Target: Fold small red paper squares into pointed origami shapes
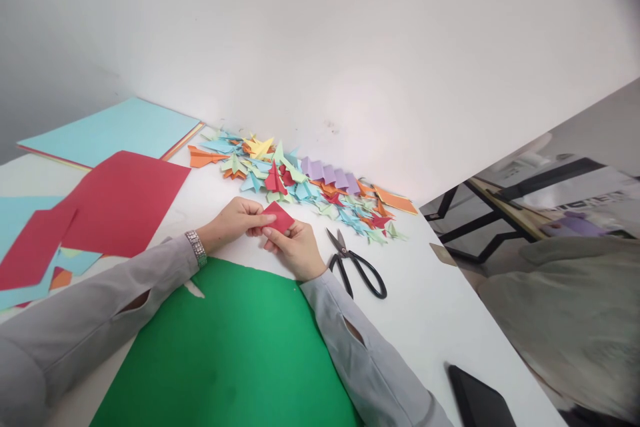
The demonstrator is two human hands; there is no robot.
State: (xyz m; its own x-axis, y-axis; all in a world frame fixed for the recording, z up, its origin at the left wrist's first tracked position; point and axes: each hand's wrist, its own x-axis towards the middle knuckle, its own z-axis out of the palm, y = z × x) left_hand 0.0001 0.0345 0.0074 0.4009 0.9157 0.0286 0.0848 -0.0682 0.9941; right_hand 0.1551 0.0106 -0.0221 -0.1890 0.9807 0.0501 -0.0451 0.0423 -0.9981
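Observation:
A small piece of red paper (278,217) is pinched between my two hands, just above the white table. My left hand (236,219), with a metal watch band at the wrist, grips its left side between thumb and fingers. On its lower right side, my right hand (299,248) holds it the same way. Beneath my forearms lies a green mat (235,340). Just right of my right hand, black-handled scissors (356,263) rest with their blades apart. Beyond my hands is a pile of folded paper planes (275,177) in several colours.
Large red sheets (135,203) and cut paper lie at the left. Behind them is a stack of coloured paper (120,127). A black phone (480,400) sits near the right table edge. Orange paper (395,200) lies by the wall. Someone's grey-green clothing (575,307) shows at far right.

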